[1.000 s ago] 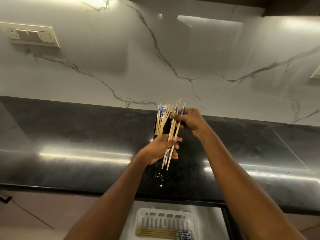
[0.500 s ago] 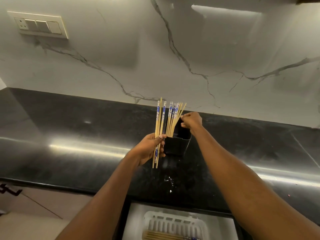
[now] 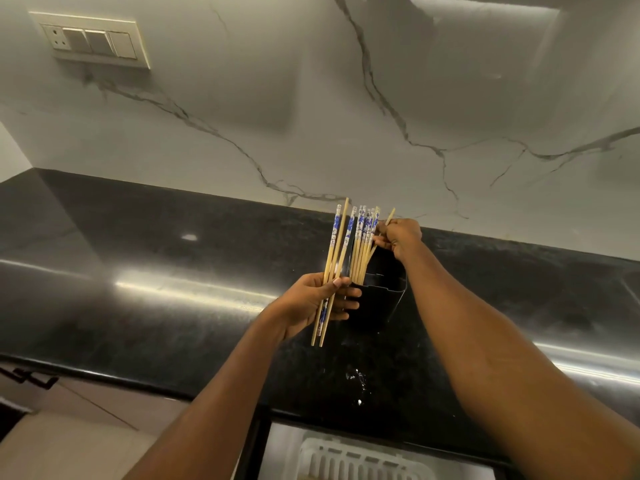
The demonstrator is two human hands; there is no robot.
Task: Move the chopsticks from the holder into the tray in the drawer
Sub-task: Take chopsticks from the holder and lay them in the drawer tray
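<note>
A black holder (image 3: 381,299) stands on the dark counter, with several bamboo chopsticks with blue-and-white tops (image 3: 363,244) upright in its left side. My left hand (image 3: 311,303) is just left of the holder, shut on a few chopsticks (image 3: 334,258) held nearly upright. At the holder's top right, my right hand (image 3: 398,237) pinches one chopstick (image 3: 389,217) that leans out of the bunch. The white tray (image 3: 360,459) lies in the open drawer at the bottom edge, only partly in view.
The black granite counter (image 3: 156,271) runs left to right, backed by a white marble wall (image 3: 311,116). A switch plate (image 3: 93,41) sits high on the wall at the left. A small wet spot (image 3: 355,377) lies in front of the holder.
My right hand passed its chopsticks to my left hand, then went back to the holder's top and pinched another one. The view has tilted down a little.
</note>
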